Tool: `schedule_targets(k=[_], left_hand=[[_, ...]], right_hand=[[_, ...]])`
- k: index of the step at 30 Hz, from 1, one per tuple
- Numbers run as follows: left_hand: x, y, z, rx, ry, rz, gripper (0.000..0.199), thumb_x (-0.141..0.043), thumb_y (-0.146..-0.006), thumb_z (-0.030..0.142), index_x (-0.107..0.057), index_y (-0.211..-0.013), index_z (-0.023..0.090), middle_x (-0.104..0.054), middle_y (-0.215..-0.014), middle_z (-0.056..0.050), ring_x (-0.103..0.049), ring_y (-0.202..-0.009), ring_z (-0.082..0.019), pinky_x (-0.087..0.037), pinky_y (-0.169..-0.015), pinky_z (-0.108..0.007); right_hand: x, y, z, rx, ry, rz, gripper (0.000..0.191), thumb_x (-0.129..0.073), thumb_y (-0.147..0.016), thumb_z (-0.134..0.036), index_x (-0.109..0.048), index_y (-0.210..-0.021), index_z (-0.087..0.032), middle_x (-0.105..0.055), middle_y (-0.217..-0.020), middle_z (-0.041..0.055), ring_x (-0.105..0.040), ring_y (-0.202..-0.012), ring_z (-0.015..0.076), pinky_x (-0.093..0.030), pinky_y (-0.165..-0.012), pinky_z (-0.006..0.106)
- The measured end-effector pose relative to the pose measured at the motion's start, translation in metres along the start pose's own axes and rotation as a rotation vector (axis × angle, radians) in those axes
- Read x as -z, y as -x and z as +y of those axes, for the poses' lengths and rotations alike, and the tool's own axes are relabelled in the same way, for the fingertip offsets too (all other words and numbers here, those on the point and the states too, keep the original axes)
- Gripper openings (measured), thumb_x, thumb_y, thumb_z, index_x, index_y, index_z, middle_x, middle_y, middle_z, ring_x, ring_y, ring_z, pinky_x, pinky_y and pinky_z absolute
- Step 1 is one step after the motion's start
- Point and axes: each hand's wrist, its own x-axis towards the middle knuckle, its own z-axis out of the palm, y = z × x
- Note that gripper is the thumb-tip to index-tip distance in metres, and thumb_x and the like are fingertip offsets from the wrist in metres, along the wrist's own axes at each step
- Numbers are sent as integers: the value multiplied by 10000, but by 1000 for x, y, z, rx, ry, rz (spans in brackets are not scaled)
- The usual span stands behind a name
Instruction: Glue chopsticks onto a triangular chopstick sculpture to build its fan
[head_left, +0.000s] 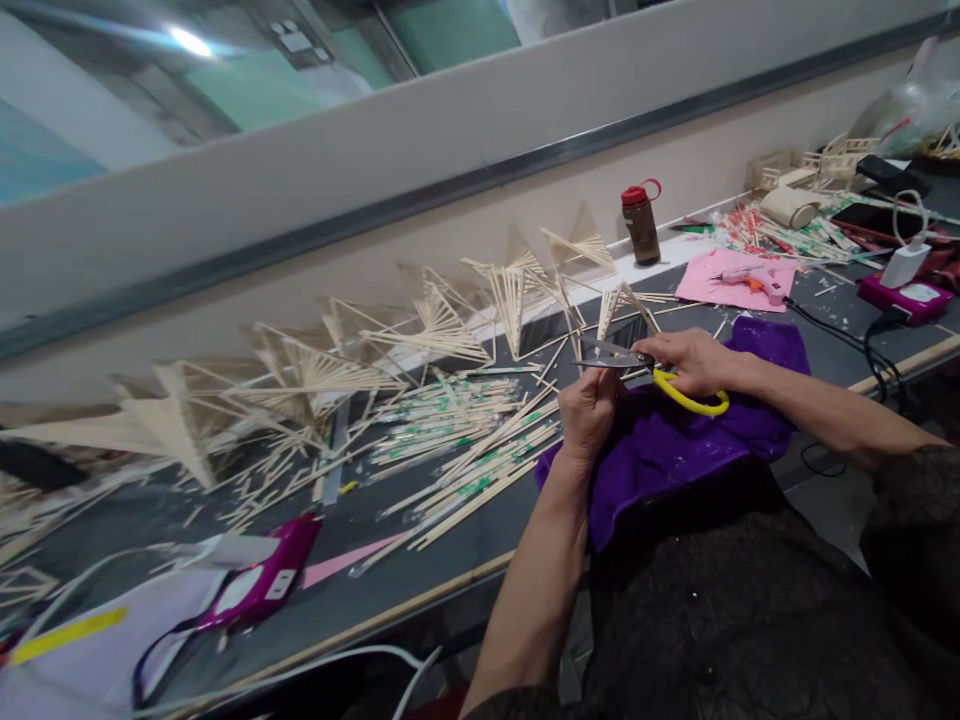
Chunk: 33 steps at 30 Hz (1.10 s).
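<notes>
Along a pale wall (450, 125) stands a dark table (330, 612), and on it there is a row of stick models (446, 333). Purple cloth (660, 465) lies at the table's front edge, beside many loose wooden sticks (487, 470). Above this cloth, the right hand (690, 360) has its grip closed around yellow-handled scissors (666, 387). Their blades (613, 361) are close to the left hand (589, 412), whose fingertips are pressed together; what they pinch, I cannot tell.

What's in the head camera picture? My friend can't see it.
A person's right grip holds yellow-handled scissors, their blades near the left grip, over purple cloth. On the dark table, loose sticks lie before a row of stick models along the wall.
</notes>
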Motion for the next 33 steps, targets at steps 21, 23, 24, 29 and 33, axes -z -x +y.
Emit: schedule_targets(k=[21, 23, 24, 29, 33], left_hand=[[0, -1, -2, 98, 218, 2, 344, -538, -882, 490, -663, -751, 197, -637, -566, 24, -448, -363, -73, -342, -404, -209], [0, 0, -4, 65, 134, -15, 362, -513, -901, 485, -661, -734, 200, -639, -564, 21, -481, -392, -79, -365, -441, -206], [1, 0, -4, 49, 92, -21, 369, -501, -908, 481, -662, -728, 202, -648, -575, 16, -505, -415, -84, -373, -459, -205], [3, 0, -3, 7, -20, -53, 384, -454, -930, 458, -665, -726, 211, -663, -595, 1, -587, -520, -111, -392, -507, -208], [3, 0, 0, 7, 0, -65, 378, -454, -928, 462, -671, -740, 216, -659, -588, 5, -597, -532, -116, -397, -513, -209]], right_hand=[[5, -1, -2, -39, -31, -10, 648, -668, -768, -524, -499, -1308, -209, -647, -1199, 96, -625, -1054, 275, -453, -807, 352], [6, -1, -2, -30, -45, -11, 637, -675, -770, -504, -499, -1307, -211, -643, -1203, 97, -619, -1071, 269, -456, -828, 357], [6, -1, -2, -25, -54, -10, 632, -679, -770, -494, -500, -1306, -213, -640, -1209, 96, -615, -1080, 265, -457, -839, 358], [6, 0, 0, 1, -92, -9, 628, -690, -761, -477, -505, -1302, -215, -633, -1211, 94, -608, -1085, 256, -461, -860, 367], [6, 0, 3, 16, -114, -13, 606, -687, -766, -471, -521, -1289, -212, -648, -1180, 84, -625, -1022, 237, -465, -841, 353]])
